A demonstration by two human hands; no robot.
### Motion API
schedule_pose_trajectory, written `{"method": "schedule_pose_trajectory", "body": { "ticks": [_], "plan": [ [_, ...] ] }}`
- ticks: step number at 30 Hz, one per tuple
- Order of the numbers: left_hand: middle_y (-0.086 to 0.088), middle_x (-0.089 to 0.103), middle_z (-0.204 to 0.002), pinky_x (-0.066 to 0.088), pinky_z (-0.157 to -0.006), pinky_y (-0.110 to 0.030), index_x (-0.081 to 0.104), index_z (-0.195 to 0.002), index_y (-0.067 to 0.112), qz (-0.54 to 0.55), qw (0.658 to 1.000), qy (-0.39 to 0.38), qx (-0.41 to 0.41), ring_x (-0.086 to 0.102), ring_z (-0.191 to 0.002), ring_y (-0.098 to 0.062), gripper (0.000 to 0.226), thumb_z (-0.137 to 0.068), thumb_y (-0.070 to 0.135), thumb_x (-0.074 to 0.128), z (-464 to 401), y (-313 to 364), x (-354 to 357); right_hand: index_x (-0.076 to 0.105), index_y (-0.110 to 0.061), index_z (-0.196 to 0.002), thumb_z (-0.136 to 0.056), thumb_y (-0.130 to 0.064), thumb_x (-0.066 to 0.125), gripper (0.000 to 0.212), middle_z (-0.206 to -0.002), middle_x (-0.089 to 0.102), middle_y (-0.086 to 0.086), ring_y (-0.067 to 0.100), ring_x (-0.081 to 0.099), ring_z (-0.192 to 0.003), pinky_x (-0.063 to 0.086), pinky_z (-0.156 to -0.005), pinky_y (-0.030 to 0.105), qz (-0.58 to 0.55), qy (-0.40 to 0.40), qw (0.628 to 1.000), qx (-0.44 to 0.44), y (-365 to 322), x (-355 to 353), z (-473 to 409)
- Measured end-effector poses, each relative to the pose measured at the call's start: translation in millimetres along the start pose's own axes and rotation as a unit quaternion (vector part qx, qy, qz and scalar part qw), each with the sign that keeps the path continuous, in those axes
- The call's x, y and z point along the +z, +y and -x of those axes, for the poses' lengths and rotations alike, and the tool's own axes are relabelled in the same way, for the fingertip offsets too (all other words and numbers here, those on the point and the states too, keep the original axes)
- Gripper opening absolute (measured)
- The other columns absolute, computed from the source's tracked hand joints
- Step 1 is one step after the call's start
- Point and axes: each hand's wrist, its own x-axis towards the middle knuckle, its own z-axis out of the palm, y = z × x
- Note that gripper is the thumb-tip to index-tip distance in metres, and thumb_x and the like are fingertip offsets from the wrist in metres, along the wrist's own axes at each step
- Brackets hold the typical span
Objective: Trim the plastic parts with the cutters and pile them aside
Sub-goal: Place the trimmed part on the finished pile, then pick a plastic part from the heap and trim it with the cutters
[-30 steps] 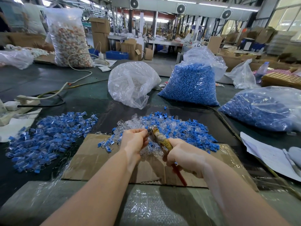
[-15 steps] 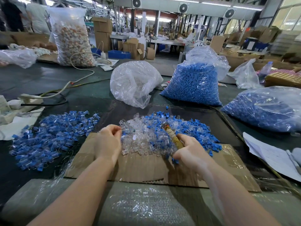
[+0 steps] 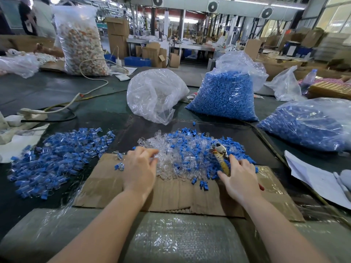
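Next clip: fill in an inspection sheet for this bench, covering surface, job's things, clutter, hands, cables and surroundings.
Surface: dark table, with a cardboard sheet under the hands.
Job's things: mixed clear and blue parts pile ahead; blue-and-clear pile at left; cutters.
Clutter: clear bag, two bags of blue parts, papers.
Hands: left hand open, fingers reaching into the mixed pile; right hand over the cutters' handles, fingers spread, grip unclear.
Cables: white cord and black cable at left.
Surroundings: factory hall, cardboard boxes, ceiling fans.
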Motion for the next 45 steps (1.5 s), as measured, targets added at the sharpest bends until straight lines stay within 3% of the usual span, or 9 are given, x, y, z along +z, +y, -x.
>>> {"method": "schedule_pose_trajectory", "body": {
  "ticks": [7, 10, 14, 16, 19, 24, 31, 37, 45],
  "plan": [
    [0.004, 0.062, -0.104, 0.039, -0.088, -0.013, 0.064, -0.112, 0.016, 0.067, 0.990, -0.094, 0.078, 0.050, -0.095, -0.005, 0.024, -0.088, 0.018, 0.060, 24, 27, 30, 0.021, -0.015, -0.147, -0.096, -0.055, 0.029, 0.066, -0.141, 0.035, 0.016, 0.032, 0.030, -0.130, 0.024, -0.107, 0.039, 0.050, -0.031, 0.998, 0.012, 4, 3, -5],
    [0.006, 0.060, -0.103, 0.036, -0.087, -0.012, 0.064, -0.111, 0.019, 0.062, 0.991, -0.089, 0.078, 0.049, -0.097, -0.005, 0.023, -0.088, 0.021, 0.061, 28, 27, 36, 0.028, -0.021, -0.145, -0.096, -0.052, 0.035, 0.058, -0.142, 0.035, 0.008, 0.027, 0.030, -0.132, 0.021, -0.110, 0.041, 0.061, 0.024, 0.998, -0.016, -5, 1, 0],
    [0.010, 0.057, -0.100, 0.030, -0.082, -0.010, 0.064, -0.103, 0.023, 0.040, 0.993, -0.076, 0.085, 0.045, -0.096, -0.003, 0.016, -0.088, 0.024, 0.061, 28, 28, 39, 0.061, -0.020, -0.113, -0.088, -0.030, 0.060, 0.026, -0.113, 0.057, -0.002, 0.019, 0.050, -0.108, 0.035, -0.096, 0.035, -0.040, 0.125, 0.977, -0.168, -28, -1, 19],
    [0.010, 0.056, -0.099, 0.030, -0.082, -0.011, 0.063, -0.100, 0.024, 0.034, 0.993, -0.070, 0.089, 0.045, -0.096, -0.004, 0.013, -0.088, 0.025, 0.061, 28, 28, 40, 0.065, -0.020, -0.094, -0.080, -0.018, 0.065, 0.013, -0.098, 0.060, -0.005, 0.018, 0.053, -0.096, 0.037, -0.089, 0.034, -0.055, 0.107, 0.965, -0.231, -36, 3, 27],
    [0.008, 0.055, -0.099, 0.034, -0.083, -0.014, 0.062, -0.101, 0.023, 0.028, 0.992, -0.068, 0.100, 0.046, -0.097, -0.007, 0.014, -0.087, 0.026, 0.061, 28, 27, 40, 0.063, -0.022, -0.081, -0.073, -0.024, 0.064, 0.009, -0.088, 0.060, -0.006, 0.018, 0.052, -0.088, 0.037, -0.082, 0.034, -0.033, 0.088, 0.960, -0.263, -41, 10, 33],
    [0.007, 0.052, -0.099, 0.037, -0.086, -0.018, 0.065, -0.104, 0.021, 0.019, 0.990, -0.079, 0.115, 0.045, -0.099, -0.010, 0.022, -0.085, 0.032, 0.064, 28, 26, 40, 0.070, -0.023, -0.081, -0.079, -0.022, 0.064, 0.006, -0.086, 0.064, -0.007, 0.019, 0.056, -0.084, 0.036, -0.078, 0.034, -0.016, 0.089, 0.966, -0.241, -42, 21, 31],
    [0.012, 0.042, -0.088, 0.025, -0.081, -0.009, 0.069, -0.106, 0.015, 0.032, 0.991, -0.075, 0.110, 0.036, -0.088, -0.003, 0.023, -0.085, 0.023, 0.065, 29, 24, 40, 0.064, -0.020, -0.088, -0.089, -0.018, 0.059, 0.005, -0.091, 0.061, -0.004, 0.020, 0.055, -0.090, 0.037, -0.082, 0.034, -0.035, 0.106, 0.972, -0.208, -44, 35, 30],
    [0.012, 0.043, -0.087, 0.026, -0.081, -0.001, 0.067, -0.096, 0.011, 0.067, 0.991, -0.066, 0.095, 0.040, -0.087, -0.003, 0.014, -0.084, 0.018, 0.067, 30, 25, 38, 0.061, -0.015, -0.088, -0.086, -0.011, 0.065, 0.006, -0.081, 0.062, -0.002, 0.021, 0.057, -0.078, 0.038, -0.076, 0.035, -0.114, 0.158, 0.962, -0.190, -44, 33, 35],
    [0.013, 0.052, -0.080, 0.033, -0.068, -0.013, 0.058, -0.090, 0.020, 0.084, 0.990, -0.068, 0.086, 0.048, -0.075, -0.006, 0.006, -0.087, 0.019, 0.063, 35, 26, 35, 0.065, -0.011, -0.088, -0.082, -0.016, 0.072, 0.011, -0.082, 0.065, 0.003, 0.025, 0.059, -0.075, 0.048, -0.069, 0.038, -0.140, 0.190, 0.947, -0.220, -41, 37, 36]
  ]
}}
